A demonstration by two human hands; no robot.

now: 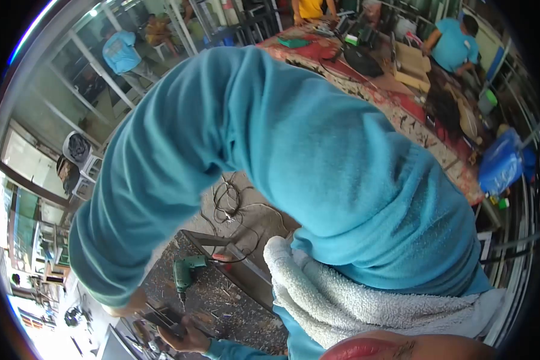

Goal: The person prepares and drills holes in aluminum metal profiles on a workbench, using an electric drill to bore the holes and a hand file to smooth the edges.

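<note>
My right arm, in a blue sleeve (pixel 318 144), arches across most of the view and ends at the lower left. My right hand (pixel 128 305) shows only in part past the cuff; its fingers are hidden beside some thin rods or bars. Just below and to the right, my left hand (pixel 189 339) has its fingers closed around a dark flat piece (pixel 173 324), whose kind I cannot make out. A green power drill (pixel 183 273) lies near both hands on the worn workbench (pixel 240 309), its bit pointing toward them.
Wood chips litter the workbench. A coiled cable (pixel 227 201) lies on the floor. A long red-covered table (pixel 414 123) bears a cardboard box (pixel 411 63) and tools. A person in blue (pixel 456 45) works there; another person (pixel 121 51) is behind metal posts. White chairs (pixel 81 150) stand left.
</note>
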